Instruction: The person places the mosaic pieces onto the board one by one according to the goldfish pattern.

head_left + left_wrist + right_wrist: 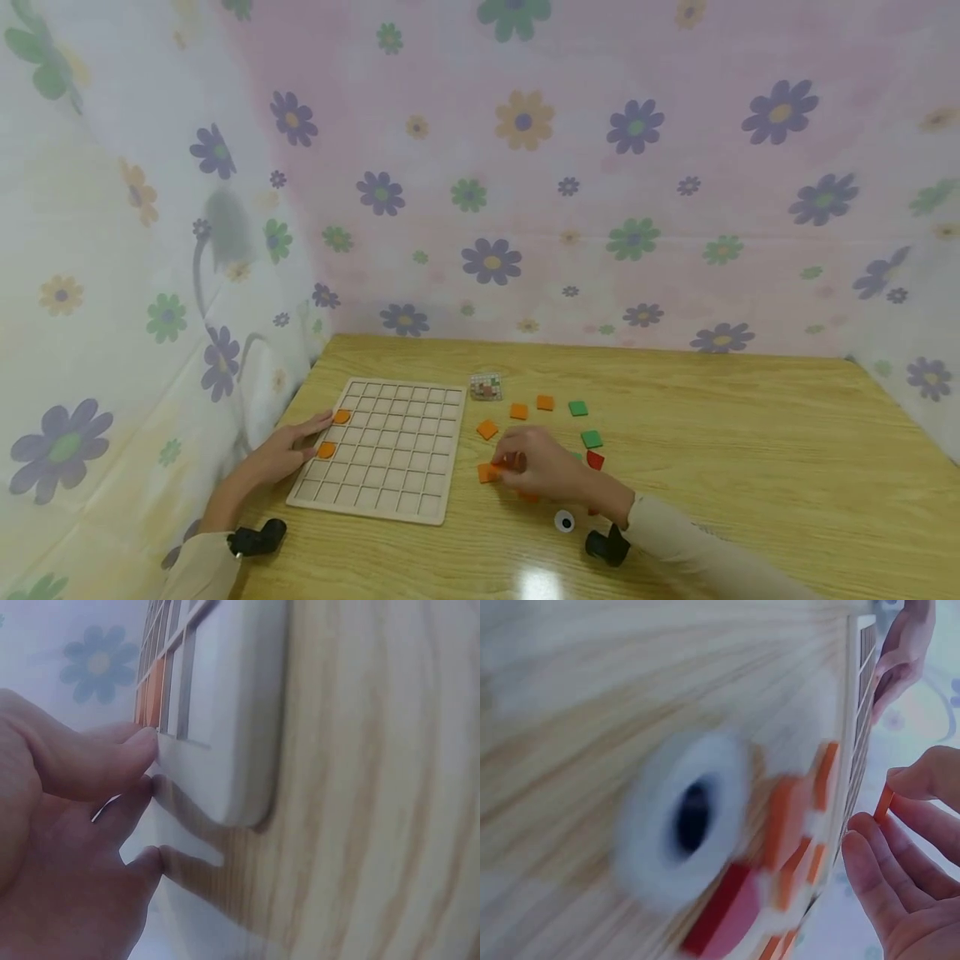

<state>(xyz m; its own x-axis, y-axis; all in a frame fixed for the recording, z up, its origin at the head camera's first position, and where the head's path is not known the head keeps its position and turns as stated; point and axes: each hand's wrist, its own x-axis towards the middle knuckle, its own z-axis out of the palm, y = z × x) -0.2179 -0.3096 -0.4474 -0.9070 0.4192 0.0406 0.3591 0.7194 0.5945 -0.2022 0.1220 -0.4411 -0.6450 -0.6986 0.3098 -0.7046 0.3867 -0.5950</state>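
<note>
My left hand (281, 454) rests at the left edge of a pale wooden grid board (397, 460), its fingers fairly straight. Beside its fingertips, two rounded orange pieces (326, 450) sit in cells of the left column. To the right of the board, my right hand (546, 467) pinches an orange tile (885, 801) between thumb and fingers, raised off the table. Flat orange tiles (487, 430) lie around that hand, and one of them (485, 474) is just left of its fingertips. The hand partly covers some pieces.
Green tiles (592, 439) and a red piece (595, 460) lie right of the right hand. A white disc with a black spot (565, 522) is nearer the front. A small patterned card (487, 387) lies by the board's far right corner. Flowered cloth (491, 261) surrounds the table.
</note>
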